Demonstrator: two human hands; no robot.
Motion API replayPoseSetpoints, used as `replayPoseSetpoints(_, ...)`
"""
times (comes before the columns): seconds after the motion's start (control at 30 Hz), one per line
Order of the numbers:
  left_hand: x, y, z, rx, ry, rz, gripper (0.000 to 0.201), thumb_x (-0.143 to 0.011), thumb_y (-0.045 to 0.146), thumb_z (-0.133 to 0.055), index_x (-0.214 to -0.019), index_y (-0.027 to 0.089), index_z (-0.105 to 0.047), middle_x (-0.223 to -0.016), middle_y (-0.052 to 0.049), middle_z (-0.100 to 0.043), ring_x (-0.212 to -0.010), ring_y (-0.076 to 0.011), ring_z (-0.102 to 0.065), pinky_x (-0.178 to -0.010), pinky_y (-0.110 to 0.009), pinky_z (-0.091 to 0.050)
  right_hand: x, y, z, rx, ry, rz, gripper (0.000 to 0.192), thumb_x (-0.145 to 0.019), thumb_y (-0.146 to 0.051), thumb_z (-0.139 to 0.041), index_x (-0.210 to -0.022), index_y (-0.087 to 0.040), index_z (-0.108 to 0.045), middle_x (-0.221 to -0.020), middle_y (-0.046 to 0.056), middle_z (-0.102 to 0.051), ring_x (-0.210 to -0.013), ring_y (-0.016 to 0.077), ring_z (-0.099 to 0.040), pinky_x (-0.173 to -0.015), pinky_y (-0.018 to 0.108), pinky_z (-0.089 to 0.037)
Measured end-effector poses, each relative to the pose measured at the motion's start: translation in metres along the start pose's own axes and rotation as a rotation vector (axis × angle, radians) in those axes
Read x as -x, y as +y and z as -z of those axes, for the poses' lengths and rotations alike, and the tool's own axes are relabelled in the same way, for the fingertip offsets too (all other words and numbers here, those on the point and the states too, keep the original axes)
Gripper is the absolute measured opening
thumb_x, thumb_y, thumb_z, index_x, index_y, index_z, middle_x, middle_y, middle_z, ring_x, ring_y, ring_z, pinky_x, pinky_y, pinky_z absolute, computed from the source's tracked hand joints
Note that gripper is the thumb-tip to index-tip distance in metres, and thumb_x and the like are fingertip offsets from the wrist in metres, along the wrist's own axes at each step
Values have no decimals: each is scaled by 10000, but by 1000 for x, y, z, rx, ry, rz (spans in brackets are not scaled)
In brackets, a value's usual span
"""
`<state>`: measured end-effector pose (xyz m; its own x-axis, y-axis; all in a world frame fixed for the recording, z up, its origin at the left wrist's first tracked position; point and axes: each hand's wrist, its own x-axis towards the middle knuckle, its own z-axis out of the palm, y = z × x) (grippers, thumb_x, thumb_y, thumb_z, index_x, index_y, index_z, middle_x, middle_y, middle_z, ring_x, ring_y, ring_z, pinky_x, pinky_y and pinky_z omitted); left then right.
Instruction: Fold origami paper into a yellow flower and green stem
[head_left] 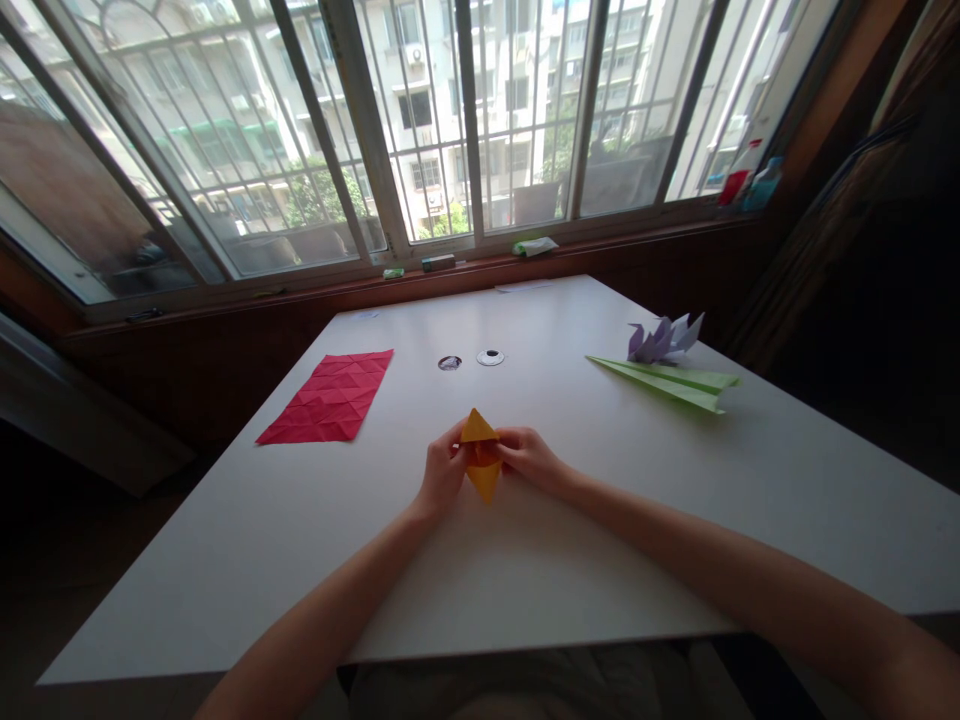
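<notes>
a folded piece of orange paper is held just above the middle of a white counter, between two bare hands. the left hand is closed on its left side and the right hand on its right side, the fingers of both pinched shut on the paper near its waist. the paper is shaped like a narrow diamond, one point up and one point down. the work appears to be mid-fold, with a crease or flap at the centre being worked; a next move would likely call for a firm pinch and an even press along that line. on the counter to the left a creased red sheet is laid flat. to the right a green paper plane is seen, with a small purple paper bird just behind it. two small round things lie beyond the hands, too small to identify. the fingertips and the exact fold are hidden by the paper.
</notes>
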<state>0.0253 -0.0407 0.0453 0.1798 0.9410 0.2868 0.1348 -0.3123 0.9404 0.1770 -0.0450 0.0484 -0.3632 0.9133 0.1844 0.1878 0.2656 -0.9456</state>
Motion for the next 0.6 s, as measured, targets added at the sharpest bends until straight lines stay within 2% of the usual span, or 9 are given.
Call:
replayPoseSetpoints(0.13, 0, -1, 1, -47, 7, 21, 209, -732, 195, -443, -840, 135, -611, -738, -11, -615, -661, -119, -530, -568, -194, -407, 3, -1, -1, 155, 132, 30, 298, -768, -403, -478, -627, -144, -519, -538, -26, -496, -464, 74, -431, -436, 187, -298)
replayPoseSetpoints(0.23, 0, -2, 0, -52, -11, 49, 210, -736, 215, -432, -826, 132, -603, -719, -12, -601, -640, -115, -516, -547, -190, -393, 3, 1, -2, 254, 188, 53, 298, -773, -360, -458, -554, -158, -446, -501, -38, -456, -456, 67, -387, -433, 187, -260)
replayPoseSetpoints(0.4, -1, -1, 0, -56, -47, 79, 253, -763, 296, -423, -843, 142, -607, -739, -22, -614, -653, -131, -530, -547, -198, -395, 2, 5, -3, 371, 240, 78, 242, -767, -278, -413, -557, -165, -452, -491, -38, -449, -463, 75, -361, -451, 199, -246)
replayPoseSetpoints(0.6, 1, -4, 0, -186, -49, 60, 303, -789, 364, -405, -736, 134, -594, -639, -14, -585, -571, -119, -491, -506, -201, -356, 5, 1, -5, 570, 305, 69, 252, -731, -264, -432, -499, -167, -438, -454, -36, -405, -445, 74, -313, -463, 207, -233)
